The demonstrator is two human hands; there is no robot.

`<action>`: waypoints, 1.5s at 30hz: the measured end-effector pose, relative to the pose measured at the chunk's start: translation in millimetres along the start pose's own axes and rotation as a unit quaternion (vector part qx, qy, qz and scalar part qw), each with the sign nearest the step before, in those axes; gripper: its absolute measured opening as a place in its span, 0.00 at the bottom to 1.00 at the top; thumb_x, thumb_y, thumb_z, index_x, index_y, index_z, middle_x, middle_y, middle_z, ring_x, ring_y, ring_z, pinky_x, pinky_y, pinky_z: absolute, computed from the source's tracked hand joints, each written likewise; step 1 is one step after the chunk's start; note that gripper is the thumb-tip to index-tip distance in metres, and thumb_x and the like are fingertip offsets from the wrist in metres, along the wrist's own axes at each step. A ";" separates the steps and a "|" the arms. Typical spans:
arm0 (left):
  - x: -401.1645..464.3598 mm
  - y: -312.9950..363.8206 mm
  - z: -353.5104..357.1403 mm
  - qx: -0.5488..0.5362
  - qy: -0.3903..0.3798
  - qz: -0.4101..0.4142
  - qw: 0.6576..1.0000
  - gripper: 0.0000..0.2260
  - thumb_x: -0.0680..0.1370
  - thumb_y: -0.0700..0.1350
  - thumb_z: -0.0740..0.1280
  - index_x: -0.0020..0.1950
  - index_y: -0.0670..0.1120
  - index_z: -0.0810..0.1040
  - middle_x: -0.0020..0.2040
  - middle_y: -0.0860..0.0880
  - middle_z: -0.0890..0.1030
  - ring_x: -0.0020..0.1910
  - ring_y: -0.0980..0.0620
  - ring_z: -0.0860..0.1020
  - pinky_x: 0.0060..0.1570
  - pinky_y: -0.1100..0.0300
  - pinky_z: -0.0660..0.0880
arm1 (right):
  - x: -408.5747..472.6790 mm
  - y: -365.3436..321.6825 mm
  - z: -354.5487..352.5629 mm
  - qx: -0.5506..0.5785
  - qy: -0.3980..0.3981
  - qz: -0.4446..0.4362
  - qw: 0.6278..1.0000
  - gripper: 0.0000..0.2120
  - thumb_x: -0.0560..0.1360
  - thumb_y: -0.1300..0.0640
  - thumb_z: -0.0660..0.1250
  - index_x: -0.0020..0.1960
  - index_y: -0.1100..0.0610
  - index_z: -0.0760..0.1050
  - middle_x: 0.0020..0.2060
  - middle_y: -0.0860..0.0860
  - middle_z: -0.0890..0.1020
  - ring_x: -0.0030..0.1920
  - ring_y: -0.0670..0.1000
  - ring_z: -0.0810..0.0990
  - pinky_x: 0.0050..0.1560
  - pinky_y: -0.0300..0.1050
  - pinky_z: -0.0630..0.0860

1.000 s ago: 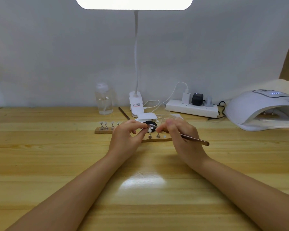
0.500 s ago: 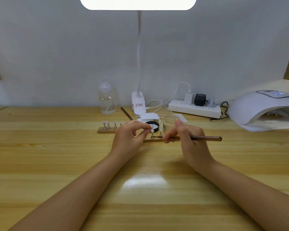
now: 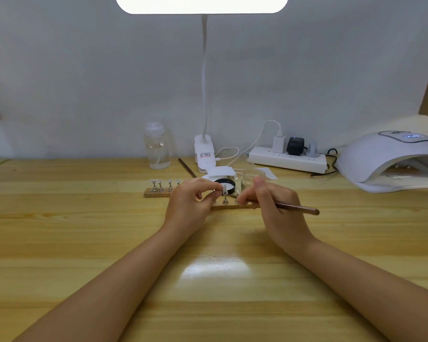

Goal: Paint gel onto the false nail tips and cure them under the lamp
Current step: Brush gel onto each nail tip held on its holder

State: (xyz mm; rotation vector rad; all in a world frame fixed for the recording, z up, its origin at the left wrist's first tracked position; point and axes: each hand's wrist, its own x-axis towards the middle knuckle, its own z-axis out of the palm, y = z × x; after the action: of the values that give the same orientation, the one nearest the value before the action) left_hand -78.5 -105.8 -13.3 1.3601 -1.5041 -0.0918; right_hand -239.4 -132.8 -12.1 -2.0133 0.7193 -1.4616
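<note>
My left hand (image 3: 190,202) pinches a small stand with a white false nail tip (image 3: 224,189) on it, held just above the wooden holder strip (image 3: 156,193). My right hand (image 3: 272,201) grips a brown gel brush (image 3: 297,208), its handle pointing right and its tip hidden behind my fingers, close to the held nail tip. Several more nail tips (image 3: 161,183) stand on metal pegs at the strip's left end. A black-rimmed gel pot (image 3: 229,185) sits just behind my hands. The white curing lamp (image 3: 391,159) stands at the far right.
A clear bottle (image 3: 157,149), the base of a white desk lamp (image 3: 204,154), a power strip (image 3: 287,159) with plugs and cables, and a second brush (image 3: 186,167) lie along the back of the wooden table (image 3: 84,243). A small glass dish (image 3: 251,176) sits behind my right hand.
My right hand drew the brush back from the nail tip and tilted its handle to the right. My left hand kept its pinch on the nail tip stand.
</note>
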 end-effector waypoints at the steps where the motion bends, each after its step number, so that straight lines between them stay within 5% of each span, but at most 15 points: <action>1: 0.0 0.6 0.1 -0.002 0.001 -0.001 1.000 0.07 0.71 0.37 0.71 0.45 0.47 0.83 0.39 0.55 0.80 0.38 0.49 0.73 0.39 0.61 0.68 | -0.7 0.2 0.0 0.014 0.004 -0.002 1.000 0.24 0.77 0.46 0.53 0.33 0.54 0.79 0.29 0.46 0.80 0.34 0.43 0.79 0.41 0.40 0.76; 4: -0.2 1.9 0.5 -0.002 0.006 0.001 1.000 0.07 0.71 0.37 0.71 0.45 0.46 0.83 0.39 0.55 0.80 0.38 0.47 0.73 0.40 0.59 0.69 | -1.3 -0.7 -0.6 0.008 0.029 -0.035 0.999 0.21 0.76 0.46 0.50 0.36 0.51 0.78 0.32 0.44 0.81 0.37 0.42 0.79 0.40 0.38 0.75; 7: -0.4 1.7 0.4 -0.002 0.010 0.003 1.000 0.07 0.70 0.36 0.72 0.46 0.46 0.84 0.38 0.56 0.80 0.37 0.48 0.73 0.39 0.59 0.69 | 0.4 -0.1 0.6 -0.026 0.021 -0.027 0.999 0.21 0.77 0.47 0.52 0.41 0.54 0.80 0.38 0.43 0.81 0.43 0.43 0.79 0.46 0.46 0.77; 12: -0.6 0.8 0.7 0.009 0.009 0.009 1.000 0.06 0.70 0.37 0.72 0.45 0.46 0.84 0.36 0.58 0.78 0.33 0.59 0.68 0.38 0.65 0.67 | -1.8 0.0 1.0 0.030 0.020 -0.013 0.999 0.25 0.75 0.45 0.50 0.33 0.54 0.79 0.30 0.47 0.80 0.35 0.44 0.79 0.41 0.46 0.77; 16: -0.1 0.2 1.6 0.005 0.006 0.009 1.000 0.06 0.70 0.36 0.72 0.44 0.45 0.84 0.37 0.57 0.78 0.33 0.59 0.68 0.39 0.64 0.67 | 0.1 0.6 0.7 -0.012 0.019 -0.019 1.000 0.19 0.77 0.48 0.52 0.39 0.52 0.79 0.36 0.45 0.81 0.41 0.43 0.79 0.44 0.44 0.76; 21: -0.5 0.0 1.3 0.004 0.004 0.003 1.000 0.06 0.70 0.37 0.72 0.45 0.46 0.84 0.37 0.57 0.79 0.34 0.57 0.69 0.40 0.61 0.68 | -1.5 -0.5 1.4 0.043 0.020 0.007 0.999 0.22 0.75 0.44 0.52 0.33 0.51 0.78 0.30 0.46 0.80 0.35 0.44 0.80 0.41 0.43 0.77; 27: 0.1 0.4 1.6 0.004 0.004 0.009 1.000 0.07 0.70 0.36 0.72 0.45 0.45 0.84 0.38 0.57 0.79 0.34 0.57 0.69 0.40 0.62 0.68 | 1.7 0.6 2.0 -0.025 0.019 -0.016 0.999 0.20 0.78 0.50 0.54 0.39 0.57 0.80 0.35 0.46 0.82 0.41 0.43 0.79 0.45 0.50 0.77; 32: -0.4 0.1 0.9 -0.002 0.001 0.003 1.000 0.06 0.70 0.38 0.72 0.44 0.47 0.84 0.36 0.57 0.79 0.34 0.57 0.69 0.39 0.66 0.66 | -1.7 0.8 1.6 0.033 0.025 0.003 0.999 0.25 0.75 0.44 0.51 0.31 0.54 0.78 0.28 0.47 0.80 0.34 0.44 0.79 0.42 0.43 0.76; 37: -0.3 3.7 0.5 -0.020 0.002 -0.001 1.000 0.09 0.69 0.38 0.73 0.44 0.51 0.82 0.35 0.61 0.77 0.33 0.59 0.69 0.37 0.70 0.65 | 1.2 1.1 1.1 -0.003 0.022 -0.012 1.000 0.19 0.77 0.47 0.53 0.37 0.51 0.79 0.34 0.44 0.81 0.40 0.41 0.79 0.43 0.39 0.75; 45: -0.6 7.1 -2.1 -0.045 0.011 -0.016 0.999 0.08 0.69 0.36 0.72 0.40 0.49 0.82 0.38 0.58 0.78 0.37 0.59 0.72 0.38 0.67 0.66 | -1.7 0.1 0.3 0.088 0.037 0.043 0.995 0.23 0.71 0.40 0.52 0.31 0.52 0.78 0.25 0.48 0.80 0.30 0.43 0.79 0.38 0.34 0.73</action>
State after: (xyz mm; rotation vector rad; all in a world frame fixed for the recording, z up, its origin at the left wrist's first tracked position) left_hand -81.9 -101.7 -8.2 1.3085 -1.4439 -0.1626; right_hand -239.6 -131.7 -13.5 -1.7839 0.6742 -1.5008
